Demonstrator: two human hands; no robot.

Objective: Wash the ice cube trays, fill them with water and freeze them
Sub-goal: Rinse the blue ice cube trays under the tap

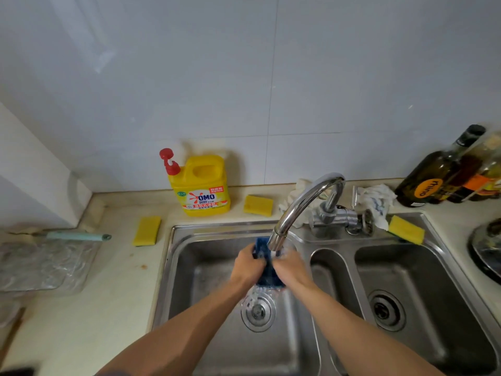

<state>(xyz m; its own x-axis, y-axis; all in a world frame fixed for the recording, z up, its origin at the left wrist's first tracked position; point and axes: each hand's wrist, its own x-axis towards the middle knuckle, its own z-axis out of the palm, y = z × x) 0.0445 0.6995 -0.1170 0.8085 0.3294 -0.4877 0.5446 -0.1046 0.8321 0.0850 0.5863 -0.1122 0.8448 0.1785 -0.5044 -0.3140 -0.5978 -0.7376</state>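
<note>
Blue ice cube tray [267, 279] held under the faucet [301, 202], over the left basin of the sink [173, 267]; water spills off its near end. Rinse step: best to tip the tray so the stream reaches every cell. Left hand [248, 263] and right hand [290, 267] each curl round a long edge, gripping

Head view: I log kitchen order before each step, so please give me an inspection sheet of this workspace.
Surface: counter spotted; sink wet.
Job's things: blue tray under the running tap, over the left basin.
Clutter: soap jug, sponges, rag, bottles, clear plastic piece.
Hands: left hand and right hand both grip the tray.
Cables: nothing seen.
Surroundings: tiled wall.
</note>
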